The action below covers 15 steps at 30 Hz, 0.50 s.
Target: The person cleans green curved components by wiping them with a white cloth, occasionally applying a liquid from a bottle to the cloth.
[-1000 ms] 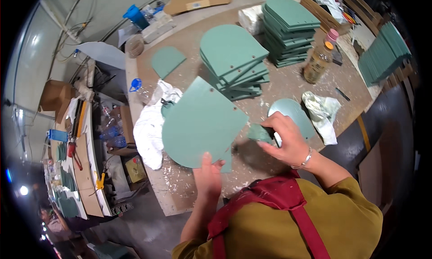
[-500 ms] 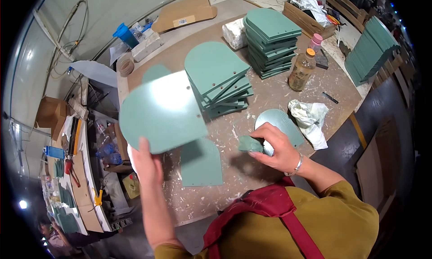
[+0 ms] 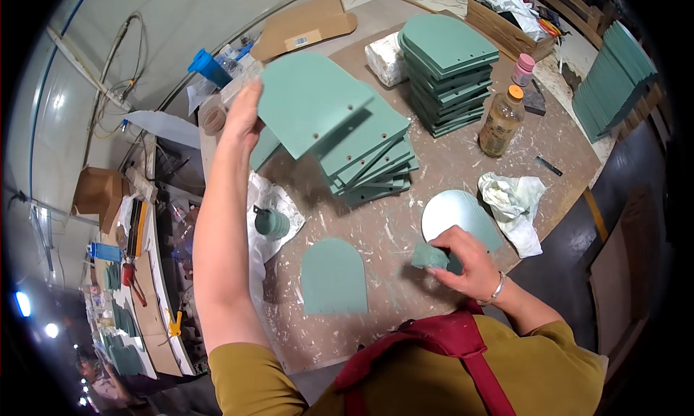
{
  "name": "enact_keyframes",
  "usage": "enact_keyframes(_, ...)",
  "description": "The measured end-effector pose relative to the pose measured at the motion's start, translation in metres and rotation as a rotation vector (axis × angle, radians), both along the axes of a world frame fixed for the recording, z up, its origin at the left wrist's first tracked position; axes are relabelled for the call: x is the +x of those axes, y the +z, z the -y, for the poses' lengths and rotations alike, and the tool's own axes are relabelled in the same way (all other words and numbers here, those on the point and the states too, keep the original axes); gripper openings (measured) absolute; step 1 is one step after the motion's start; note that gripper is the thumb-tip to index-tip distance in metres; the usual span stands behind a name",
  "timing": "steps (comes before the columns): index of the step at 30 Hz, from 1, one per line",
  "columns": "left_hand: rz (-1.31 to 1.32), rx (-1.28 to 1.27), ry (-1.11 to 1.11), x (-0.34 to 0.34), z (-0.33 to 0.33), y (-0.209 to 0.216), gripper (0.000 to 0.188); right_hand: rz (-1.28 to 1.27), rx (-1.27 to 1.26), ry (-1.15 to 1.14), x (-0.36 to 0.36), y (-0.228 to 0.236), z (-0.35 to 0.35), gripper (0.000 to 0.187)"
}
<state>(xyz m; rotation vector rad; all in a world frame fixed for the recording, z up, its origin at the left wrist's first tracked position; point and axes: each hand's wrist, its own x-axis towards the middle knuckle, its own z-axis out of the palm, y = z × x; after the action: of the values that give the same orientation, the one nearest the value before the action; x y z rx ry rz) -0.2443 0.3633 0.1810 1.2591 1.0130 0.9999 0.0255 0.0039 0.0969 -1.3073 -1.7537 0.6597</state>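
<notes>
My left hand [image 3: 244, 112] grips the rounded edge of a green arched panel [image 3: 311, 101] with small holes along its straight end. That panel is over the shorter stack of similar panels [image 3: 376, 148], partly covering it; whether they touch I cannot tell. Pinched in my right hand [image 3: 468, 260] is a small crumpled green pad [image 3: 430, 256], perhaps sponge or cloth. Just beyond this hand a shiny arched panel [image 3: 452, 212] lies on the table. Another loose arched panel [image 3: 334, 279] lies flat nearer to me.
A taller panel stack [image 3: 448, 91] stands behind, with an orange-capped bottle [image 3: 502, 123] to its right. A crumpled white cloth [image 3: 513, 206] lies at the right edge. A ridged green container [image 3: 271, 223] sits on white cloth at left. More panels [image 3: 614, 80] stand far right.
My left hand has carried the panel away from me and turned it, from the table's left side to over the shorter stack. The green container has come into sight. My right hand still holds the pad.
</notes>
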Motion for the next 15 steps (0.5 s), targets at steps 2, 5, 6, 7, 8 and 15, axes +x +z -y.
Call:
enact_keyframes(2, -0.077, -0.052, -0.073, 0.019, -0.01, -0.008, 0.036, -0.017, -0.015, 0.016, -0.001, -0.004, -0.001, 0.036)
enact_keyframes(5, -0.182, -0.069, -0.159, 0.03, -0.028, -0.023, 0.04, -0.046, -0.045, 0.031, -0.004, -0.01, -0.005, 0.035)
enact_keyframes(6, -0.288, -0.001, -0.148, 0.033, -0.033, -0.026, 0.041, -0.049, -0.058, 0.03, -0.004, -0.011, -0.006, 0.035)
enact_keyframes(7, -0.394, 0.067, -0.134, 0.036, -0.036, -0.031, 0.042, -0.051, -0.072, 0.03, -0.004, -0.013, -0.007, 0.035)
enact_keyframes(8, -0.499, 0.14, -0.114, 0.037, -0.037, -0.032, 0.043, -0.053, -0.081, 0.035, -0.005, -0.013, -0.009, 0.035)
enact_keyframes(15, -0.585, 0.497, 0.113, 0.011, -0.029, -0.037, 0.038, -0.072, -0.102, 0.09, -0.013, -0.013, -0.018, 0.036)
